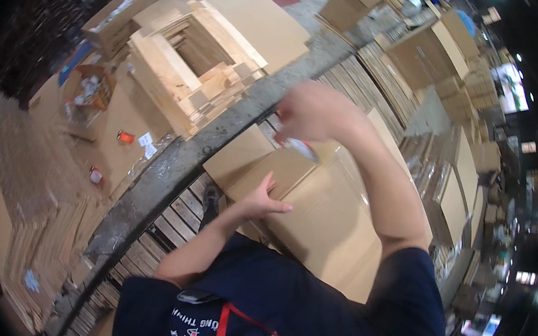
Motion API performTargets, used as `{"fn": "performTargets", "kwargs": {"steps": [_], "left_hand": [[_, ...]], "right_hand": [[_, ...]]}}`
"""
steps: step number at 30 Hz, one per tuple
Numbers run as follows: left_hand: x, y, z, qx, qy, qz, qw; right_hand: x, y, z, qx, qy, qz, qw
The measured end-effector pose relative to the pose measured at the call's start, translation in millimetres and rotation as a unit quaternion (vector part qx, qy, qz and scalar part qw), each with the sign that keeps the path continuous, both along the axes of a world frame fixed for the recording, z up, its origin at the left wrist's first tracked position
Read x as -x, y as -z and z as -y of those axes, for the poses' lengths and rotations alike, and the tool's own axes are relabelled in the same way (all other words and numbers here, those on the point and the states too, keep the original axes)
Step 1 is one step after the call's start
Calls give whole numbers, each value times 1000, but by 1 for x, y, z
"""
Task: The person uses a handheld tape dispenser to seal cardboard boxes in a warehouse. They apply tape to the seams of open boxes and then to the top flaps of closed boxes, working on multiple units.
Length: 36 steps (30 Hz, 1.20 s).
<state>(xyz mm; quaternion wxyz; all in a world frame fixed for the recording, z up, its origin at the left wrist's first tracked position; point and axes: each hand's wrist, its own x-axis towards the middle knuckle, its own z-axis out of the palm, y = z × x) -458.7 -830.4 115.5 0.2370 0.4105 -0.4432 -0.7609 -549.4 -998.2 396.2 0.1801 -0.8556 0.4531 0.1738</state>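
A large brown cardboard carton (336, 214) lies in front of me, one end flap (238, 158) sticking out at its far left. My left hand (264, 201) is open at the carton's near left edge, thumb and fingers apart. Above the far end of the carton is my right hand (314, 110), curled and blurred by motion. It grips what looks like a roll of clear packing tape (302, 149), whose lower part shows below the fingers. A yellowish, shiny strip like tape (328, 153) shows on the carton beside the roll.
Wooden slats (175, 220) run under the carton. Left of it are stacked wooden frames (182, 60), flat cardboard sheets (40, 163), an orange tape roll (126, 136) and an open box (92, 87). Carton stacks (441, 179) stand at the right.
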Motion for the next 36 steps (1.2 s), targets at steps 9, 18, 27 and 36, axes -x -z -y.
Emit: {"fn": "performTargets", "kwargs": {"steps": [9,18,27,36], "left_hand": [[-22,-6,53,291,68,109,948],[54,-27,44,717,315,109,612],[69,-67,101,159,-43,66,984],[189,-65,202,559,180,50,808]], "right_hand": [[27,69,34,-325,70,-193,923],[77,94,-11,-380,-16,-321,867],[126,81,144,-121,89,-240,959],[211,109,66,-189,30,-375,907]]}}
